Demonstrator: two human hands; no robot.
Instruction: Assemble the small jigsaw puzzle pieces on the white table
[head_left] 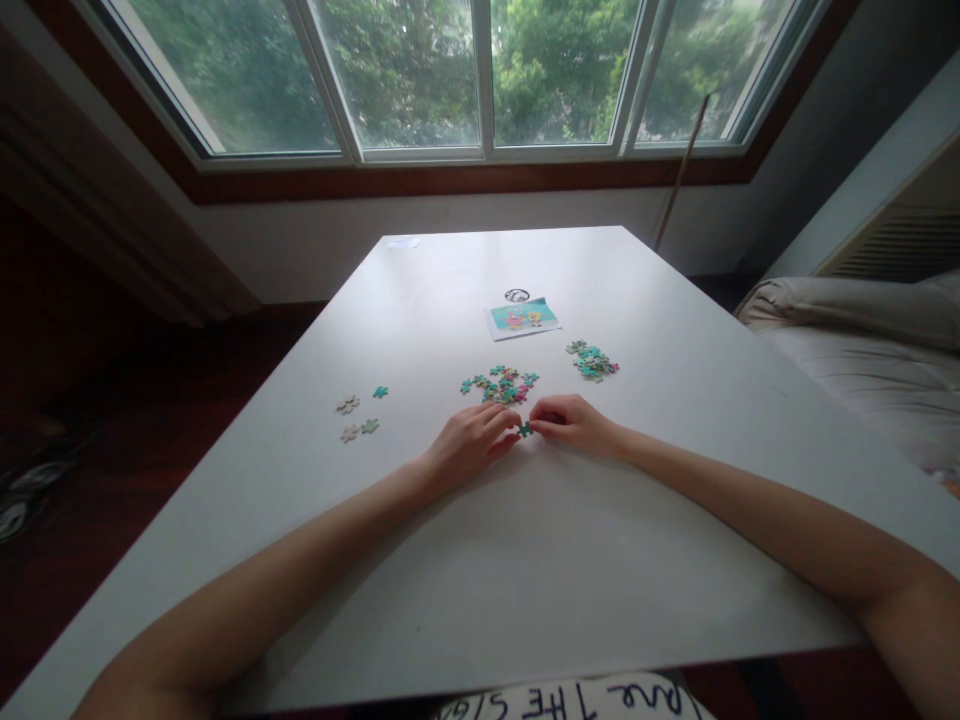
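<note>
A small green puzzle piece (525, 430) is between my two hands, just above or on the white table. My left hand (469, 440) has its thumb and forefinger at the piece's left edge. From the other side, my right hand (576, 422) pinches its right edge with curled fingers. Right behind my left fingers lies a loose heap of puzzle pieces (501, 385), green, pink and yellow. A second pile of puzzle pieces (595, 362) sits beyond my right hand.
Off to the left lie a green piece (381, 392) and several paler pieces (349, 404). A picture card (523, 318) and a dark-ringed round item (517, 295) are farther back on the white table (570, 560). A paper (403, 243) lies at the far left corner.
</note>
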